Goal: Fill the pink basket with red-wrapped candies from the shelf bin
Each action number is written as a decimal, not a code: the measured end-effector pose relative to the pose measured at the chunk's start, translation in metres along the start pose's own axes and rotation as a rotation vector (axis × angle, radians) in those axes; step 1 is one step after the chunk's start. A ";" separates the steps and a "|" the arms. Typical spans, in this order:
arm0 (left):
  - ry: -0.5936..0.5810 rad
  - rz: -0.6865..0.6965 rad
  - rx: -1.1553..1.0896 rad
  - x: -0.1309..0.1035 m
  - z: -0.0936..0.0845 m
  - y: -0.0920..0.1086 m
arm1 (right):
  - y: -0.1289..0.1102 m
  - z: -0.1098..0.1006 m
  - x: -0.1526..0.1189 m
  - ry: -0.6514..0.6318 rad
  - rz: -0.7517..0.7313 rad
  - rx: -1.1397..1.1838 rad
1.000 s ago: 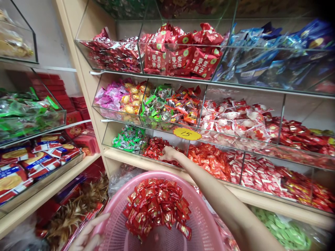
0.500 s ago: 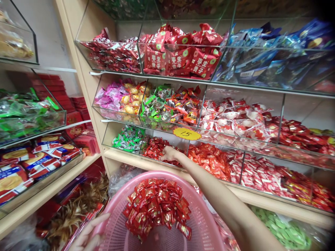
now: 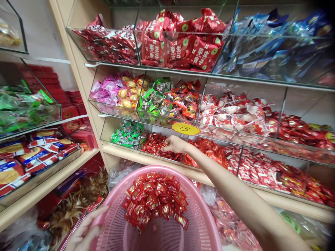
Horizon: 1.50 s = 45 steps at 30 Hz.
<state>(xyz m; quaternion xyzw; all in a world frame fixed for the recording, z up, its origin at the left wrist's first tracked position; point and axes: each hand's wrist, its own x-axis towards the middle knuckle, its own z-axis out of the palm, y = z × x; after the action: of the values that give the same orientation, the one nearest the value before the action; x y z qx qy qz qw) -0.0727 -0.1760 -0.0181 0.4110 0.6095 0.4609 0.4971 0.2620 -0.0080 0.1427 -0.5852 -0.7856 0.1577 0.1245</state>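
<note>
My left hand [image 3: 86,228] is at the left side of a pink plastic basket [image 3: 206,216], its fingers against the rim and outer wall. Inside the basket lies a heap of small red-wrapped candies [image 3: 154,195] with gold print. My right hand [image 3: 175,144] reaches into the lowest shelf's bin, over red-wrapped candies [image 3: 154,143] that look darker than those beside them. Its fingers are drawn together at the candies' surface; what they hold, if anything, is too small to make out.
Clear dividers and front panels edge the bins. A yellow price tag [image 3: 185,128] marked 15 hangs just above my right hand. Green-wrapped candies [image 3: 127,134] lie left of that bin, orange-red ones [image 3: 209,151] right. A wooden shelf edge [image 3: 125,155] runs behind the basket.
My right hand has lifted slightly from the candies and shifted a little right, its fingers more drawn together. The view has tilted slightly. My left hand stays at the basket.
</note>
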 end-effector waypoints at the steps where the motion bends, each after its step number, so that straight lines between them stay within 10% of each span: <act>1: 0.011 -0.011 -0.010 -0.001 0.001 0.002 | -0.004 -0.004 -0.009 0.006 -0.043 0.016; 6: -0.002 -0.062 -0.034 -0.004 0.005 0.007 | -0.019 0.005 -0.059 -0.062 -0.230 0.124; 19: -0.011 -0.048 -0.051 -0.010 0.008 0.008 | -0.032 0.109 -0.128 -0.471 -0.294 -0.134; 37: 0.021 -0.026 -0.026 -0.012 0.009 0.007 | -0.031 0.129 -0.145 -0.541 -0.287 -0.365; 45: -0.009 -0.054 -0.070 -0.011 0.010 0.007 | -0.008 0.097 -0.148 -0.412 -0.178 -0.194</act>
<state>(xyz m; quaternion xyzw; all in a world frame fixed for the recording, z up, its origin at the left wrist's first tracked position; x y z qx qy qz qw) -0.0602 -0.1837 -0.0097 0.3788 0.6017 0.4665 0.5261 0.2600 -0.1618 0.0547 -0.4786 -0.8543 0.1857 -0.0817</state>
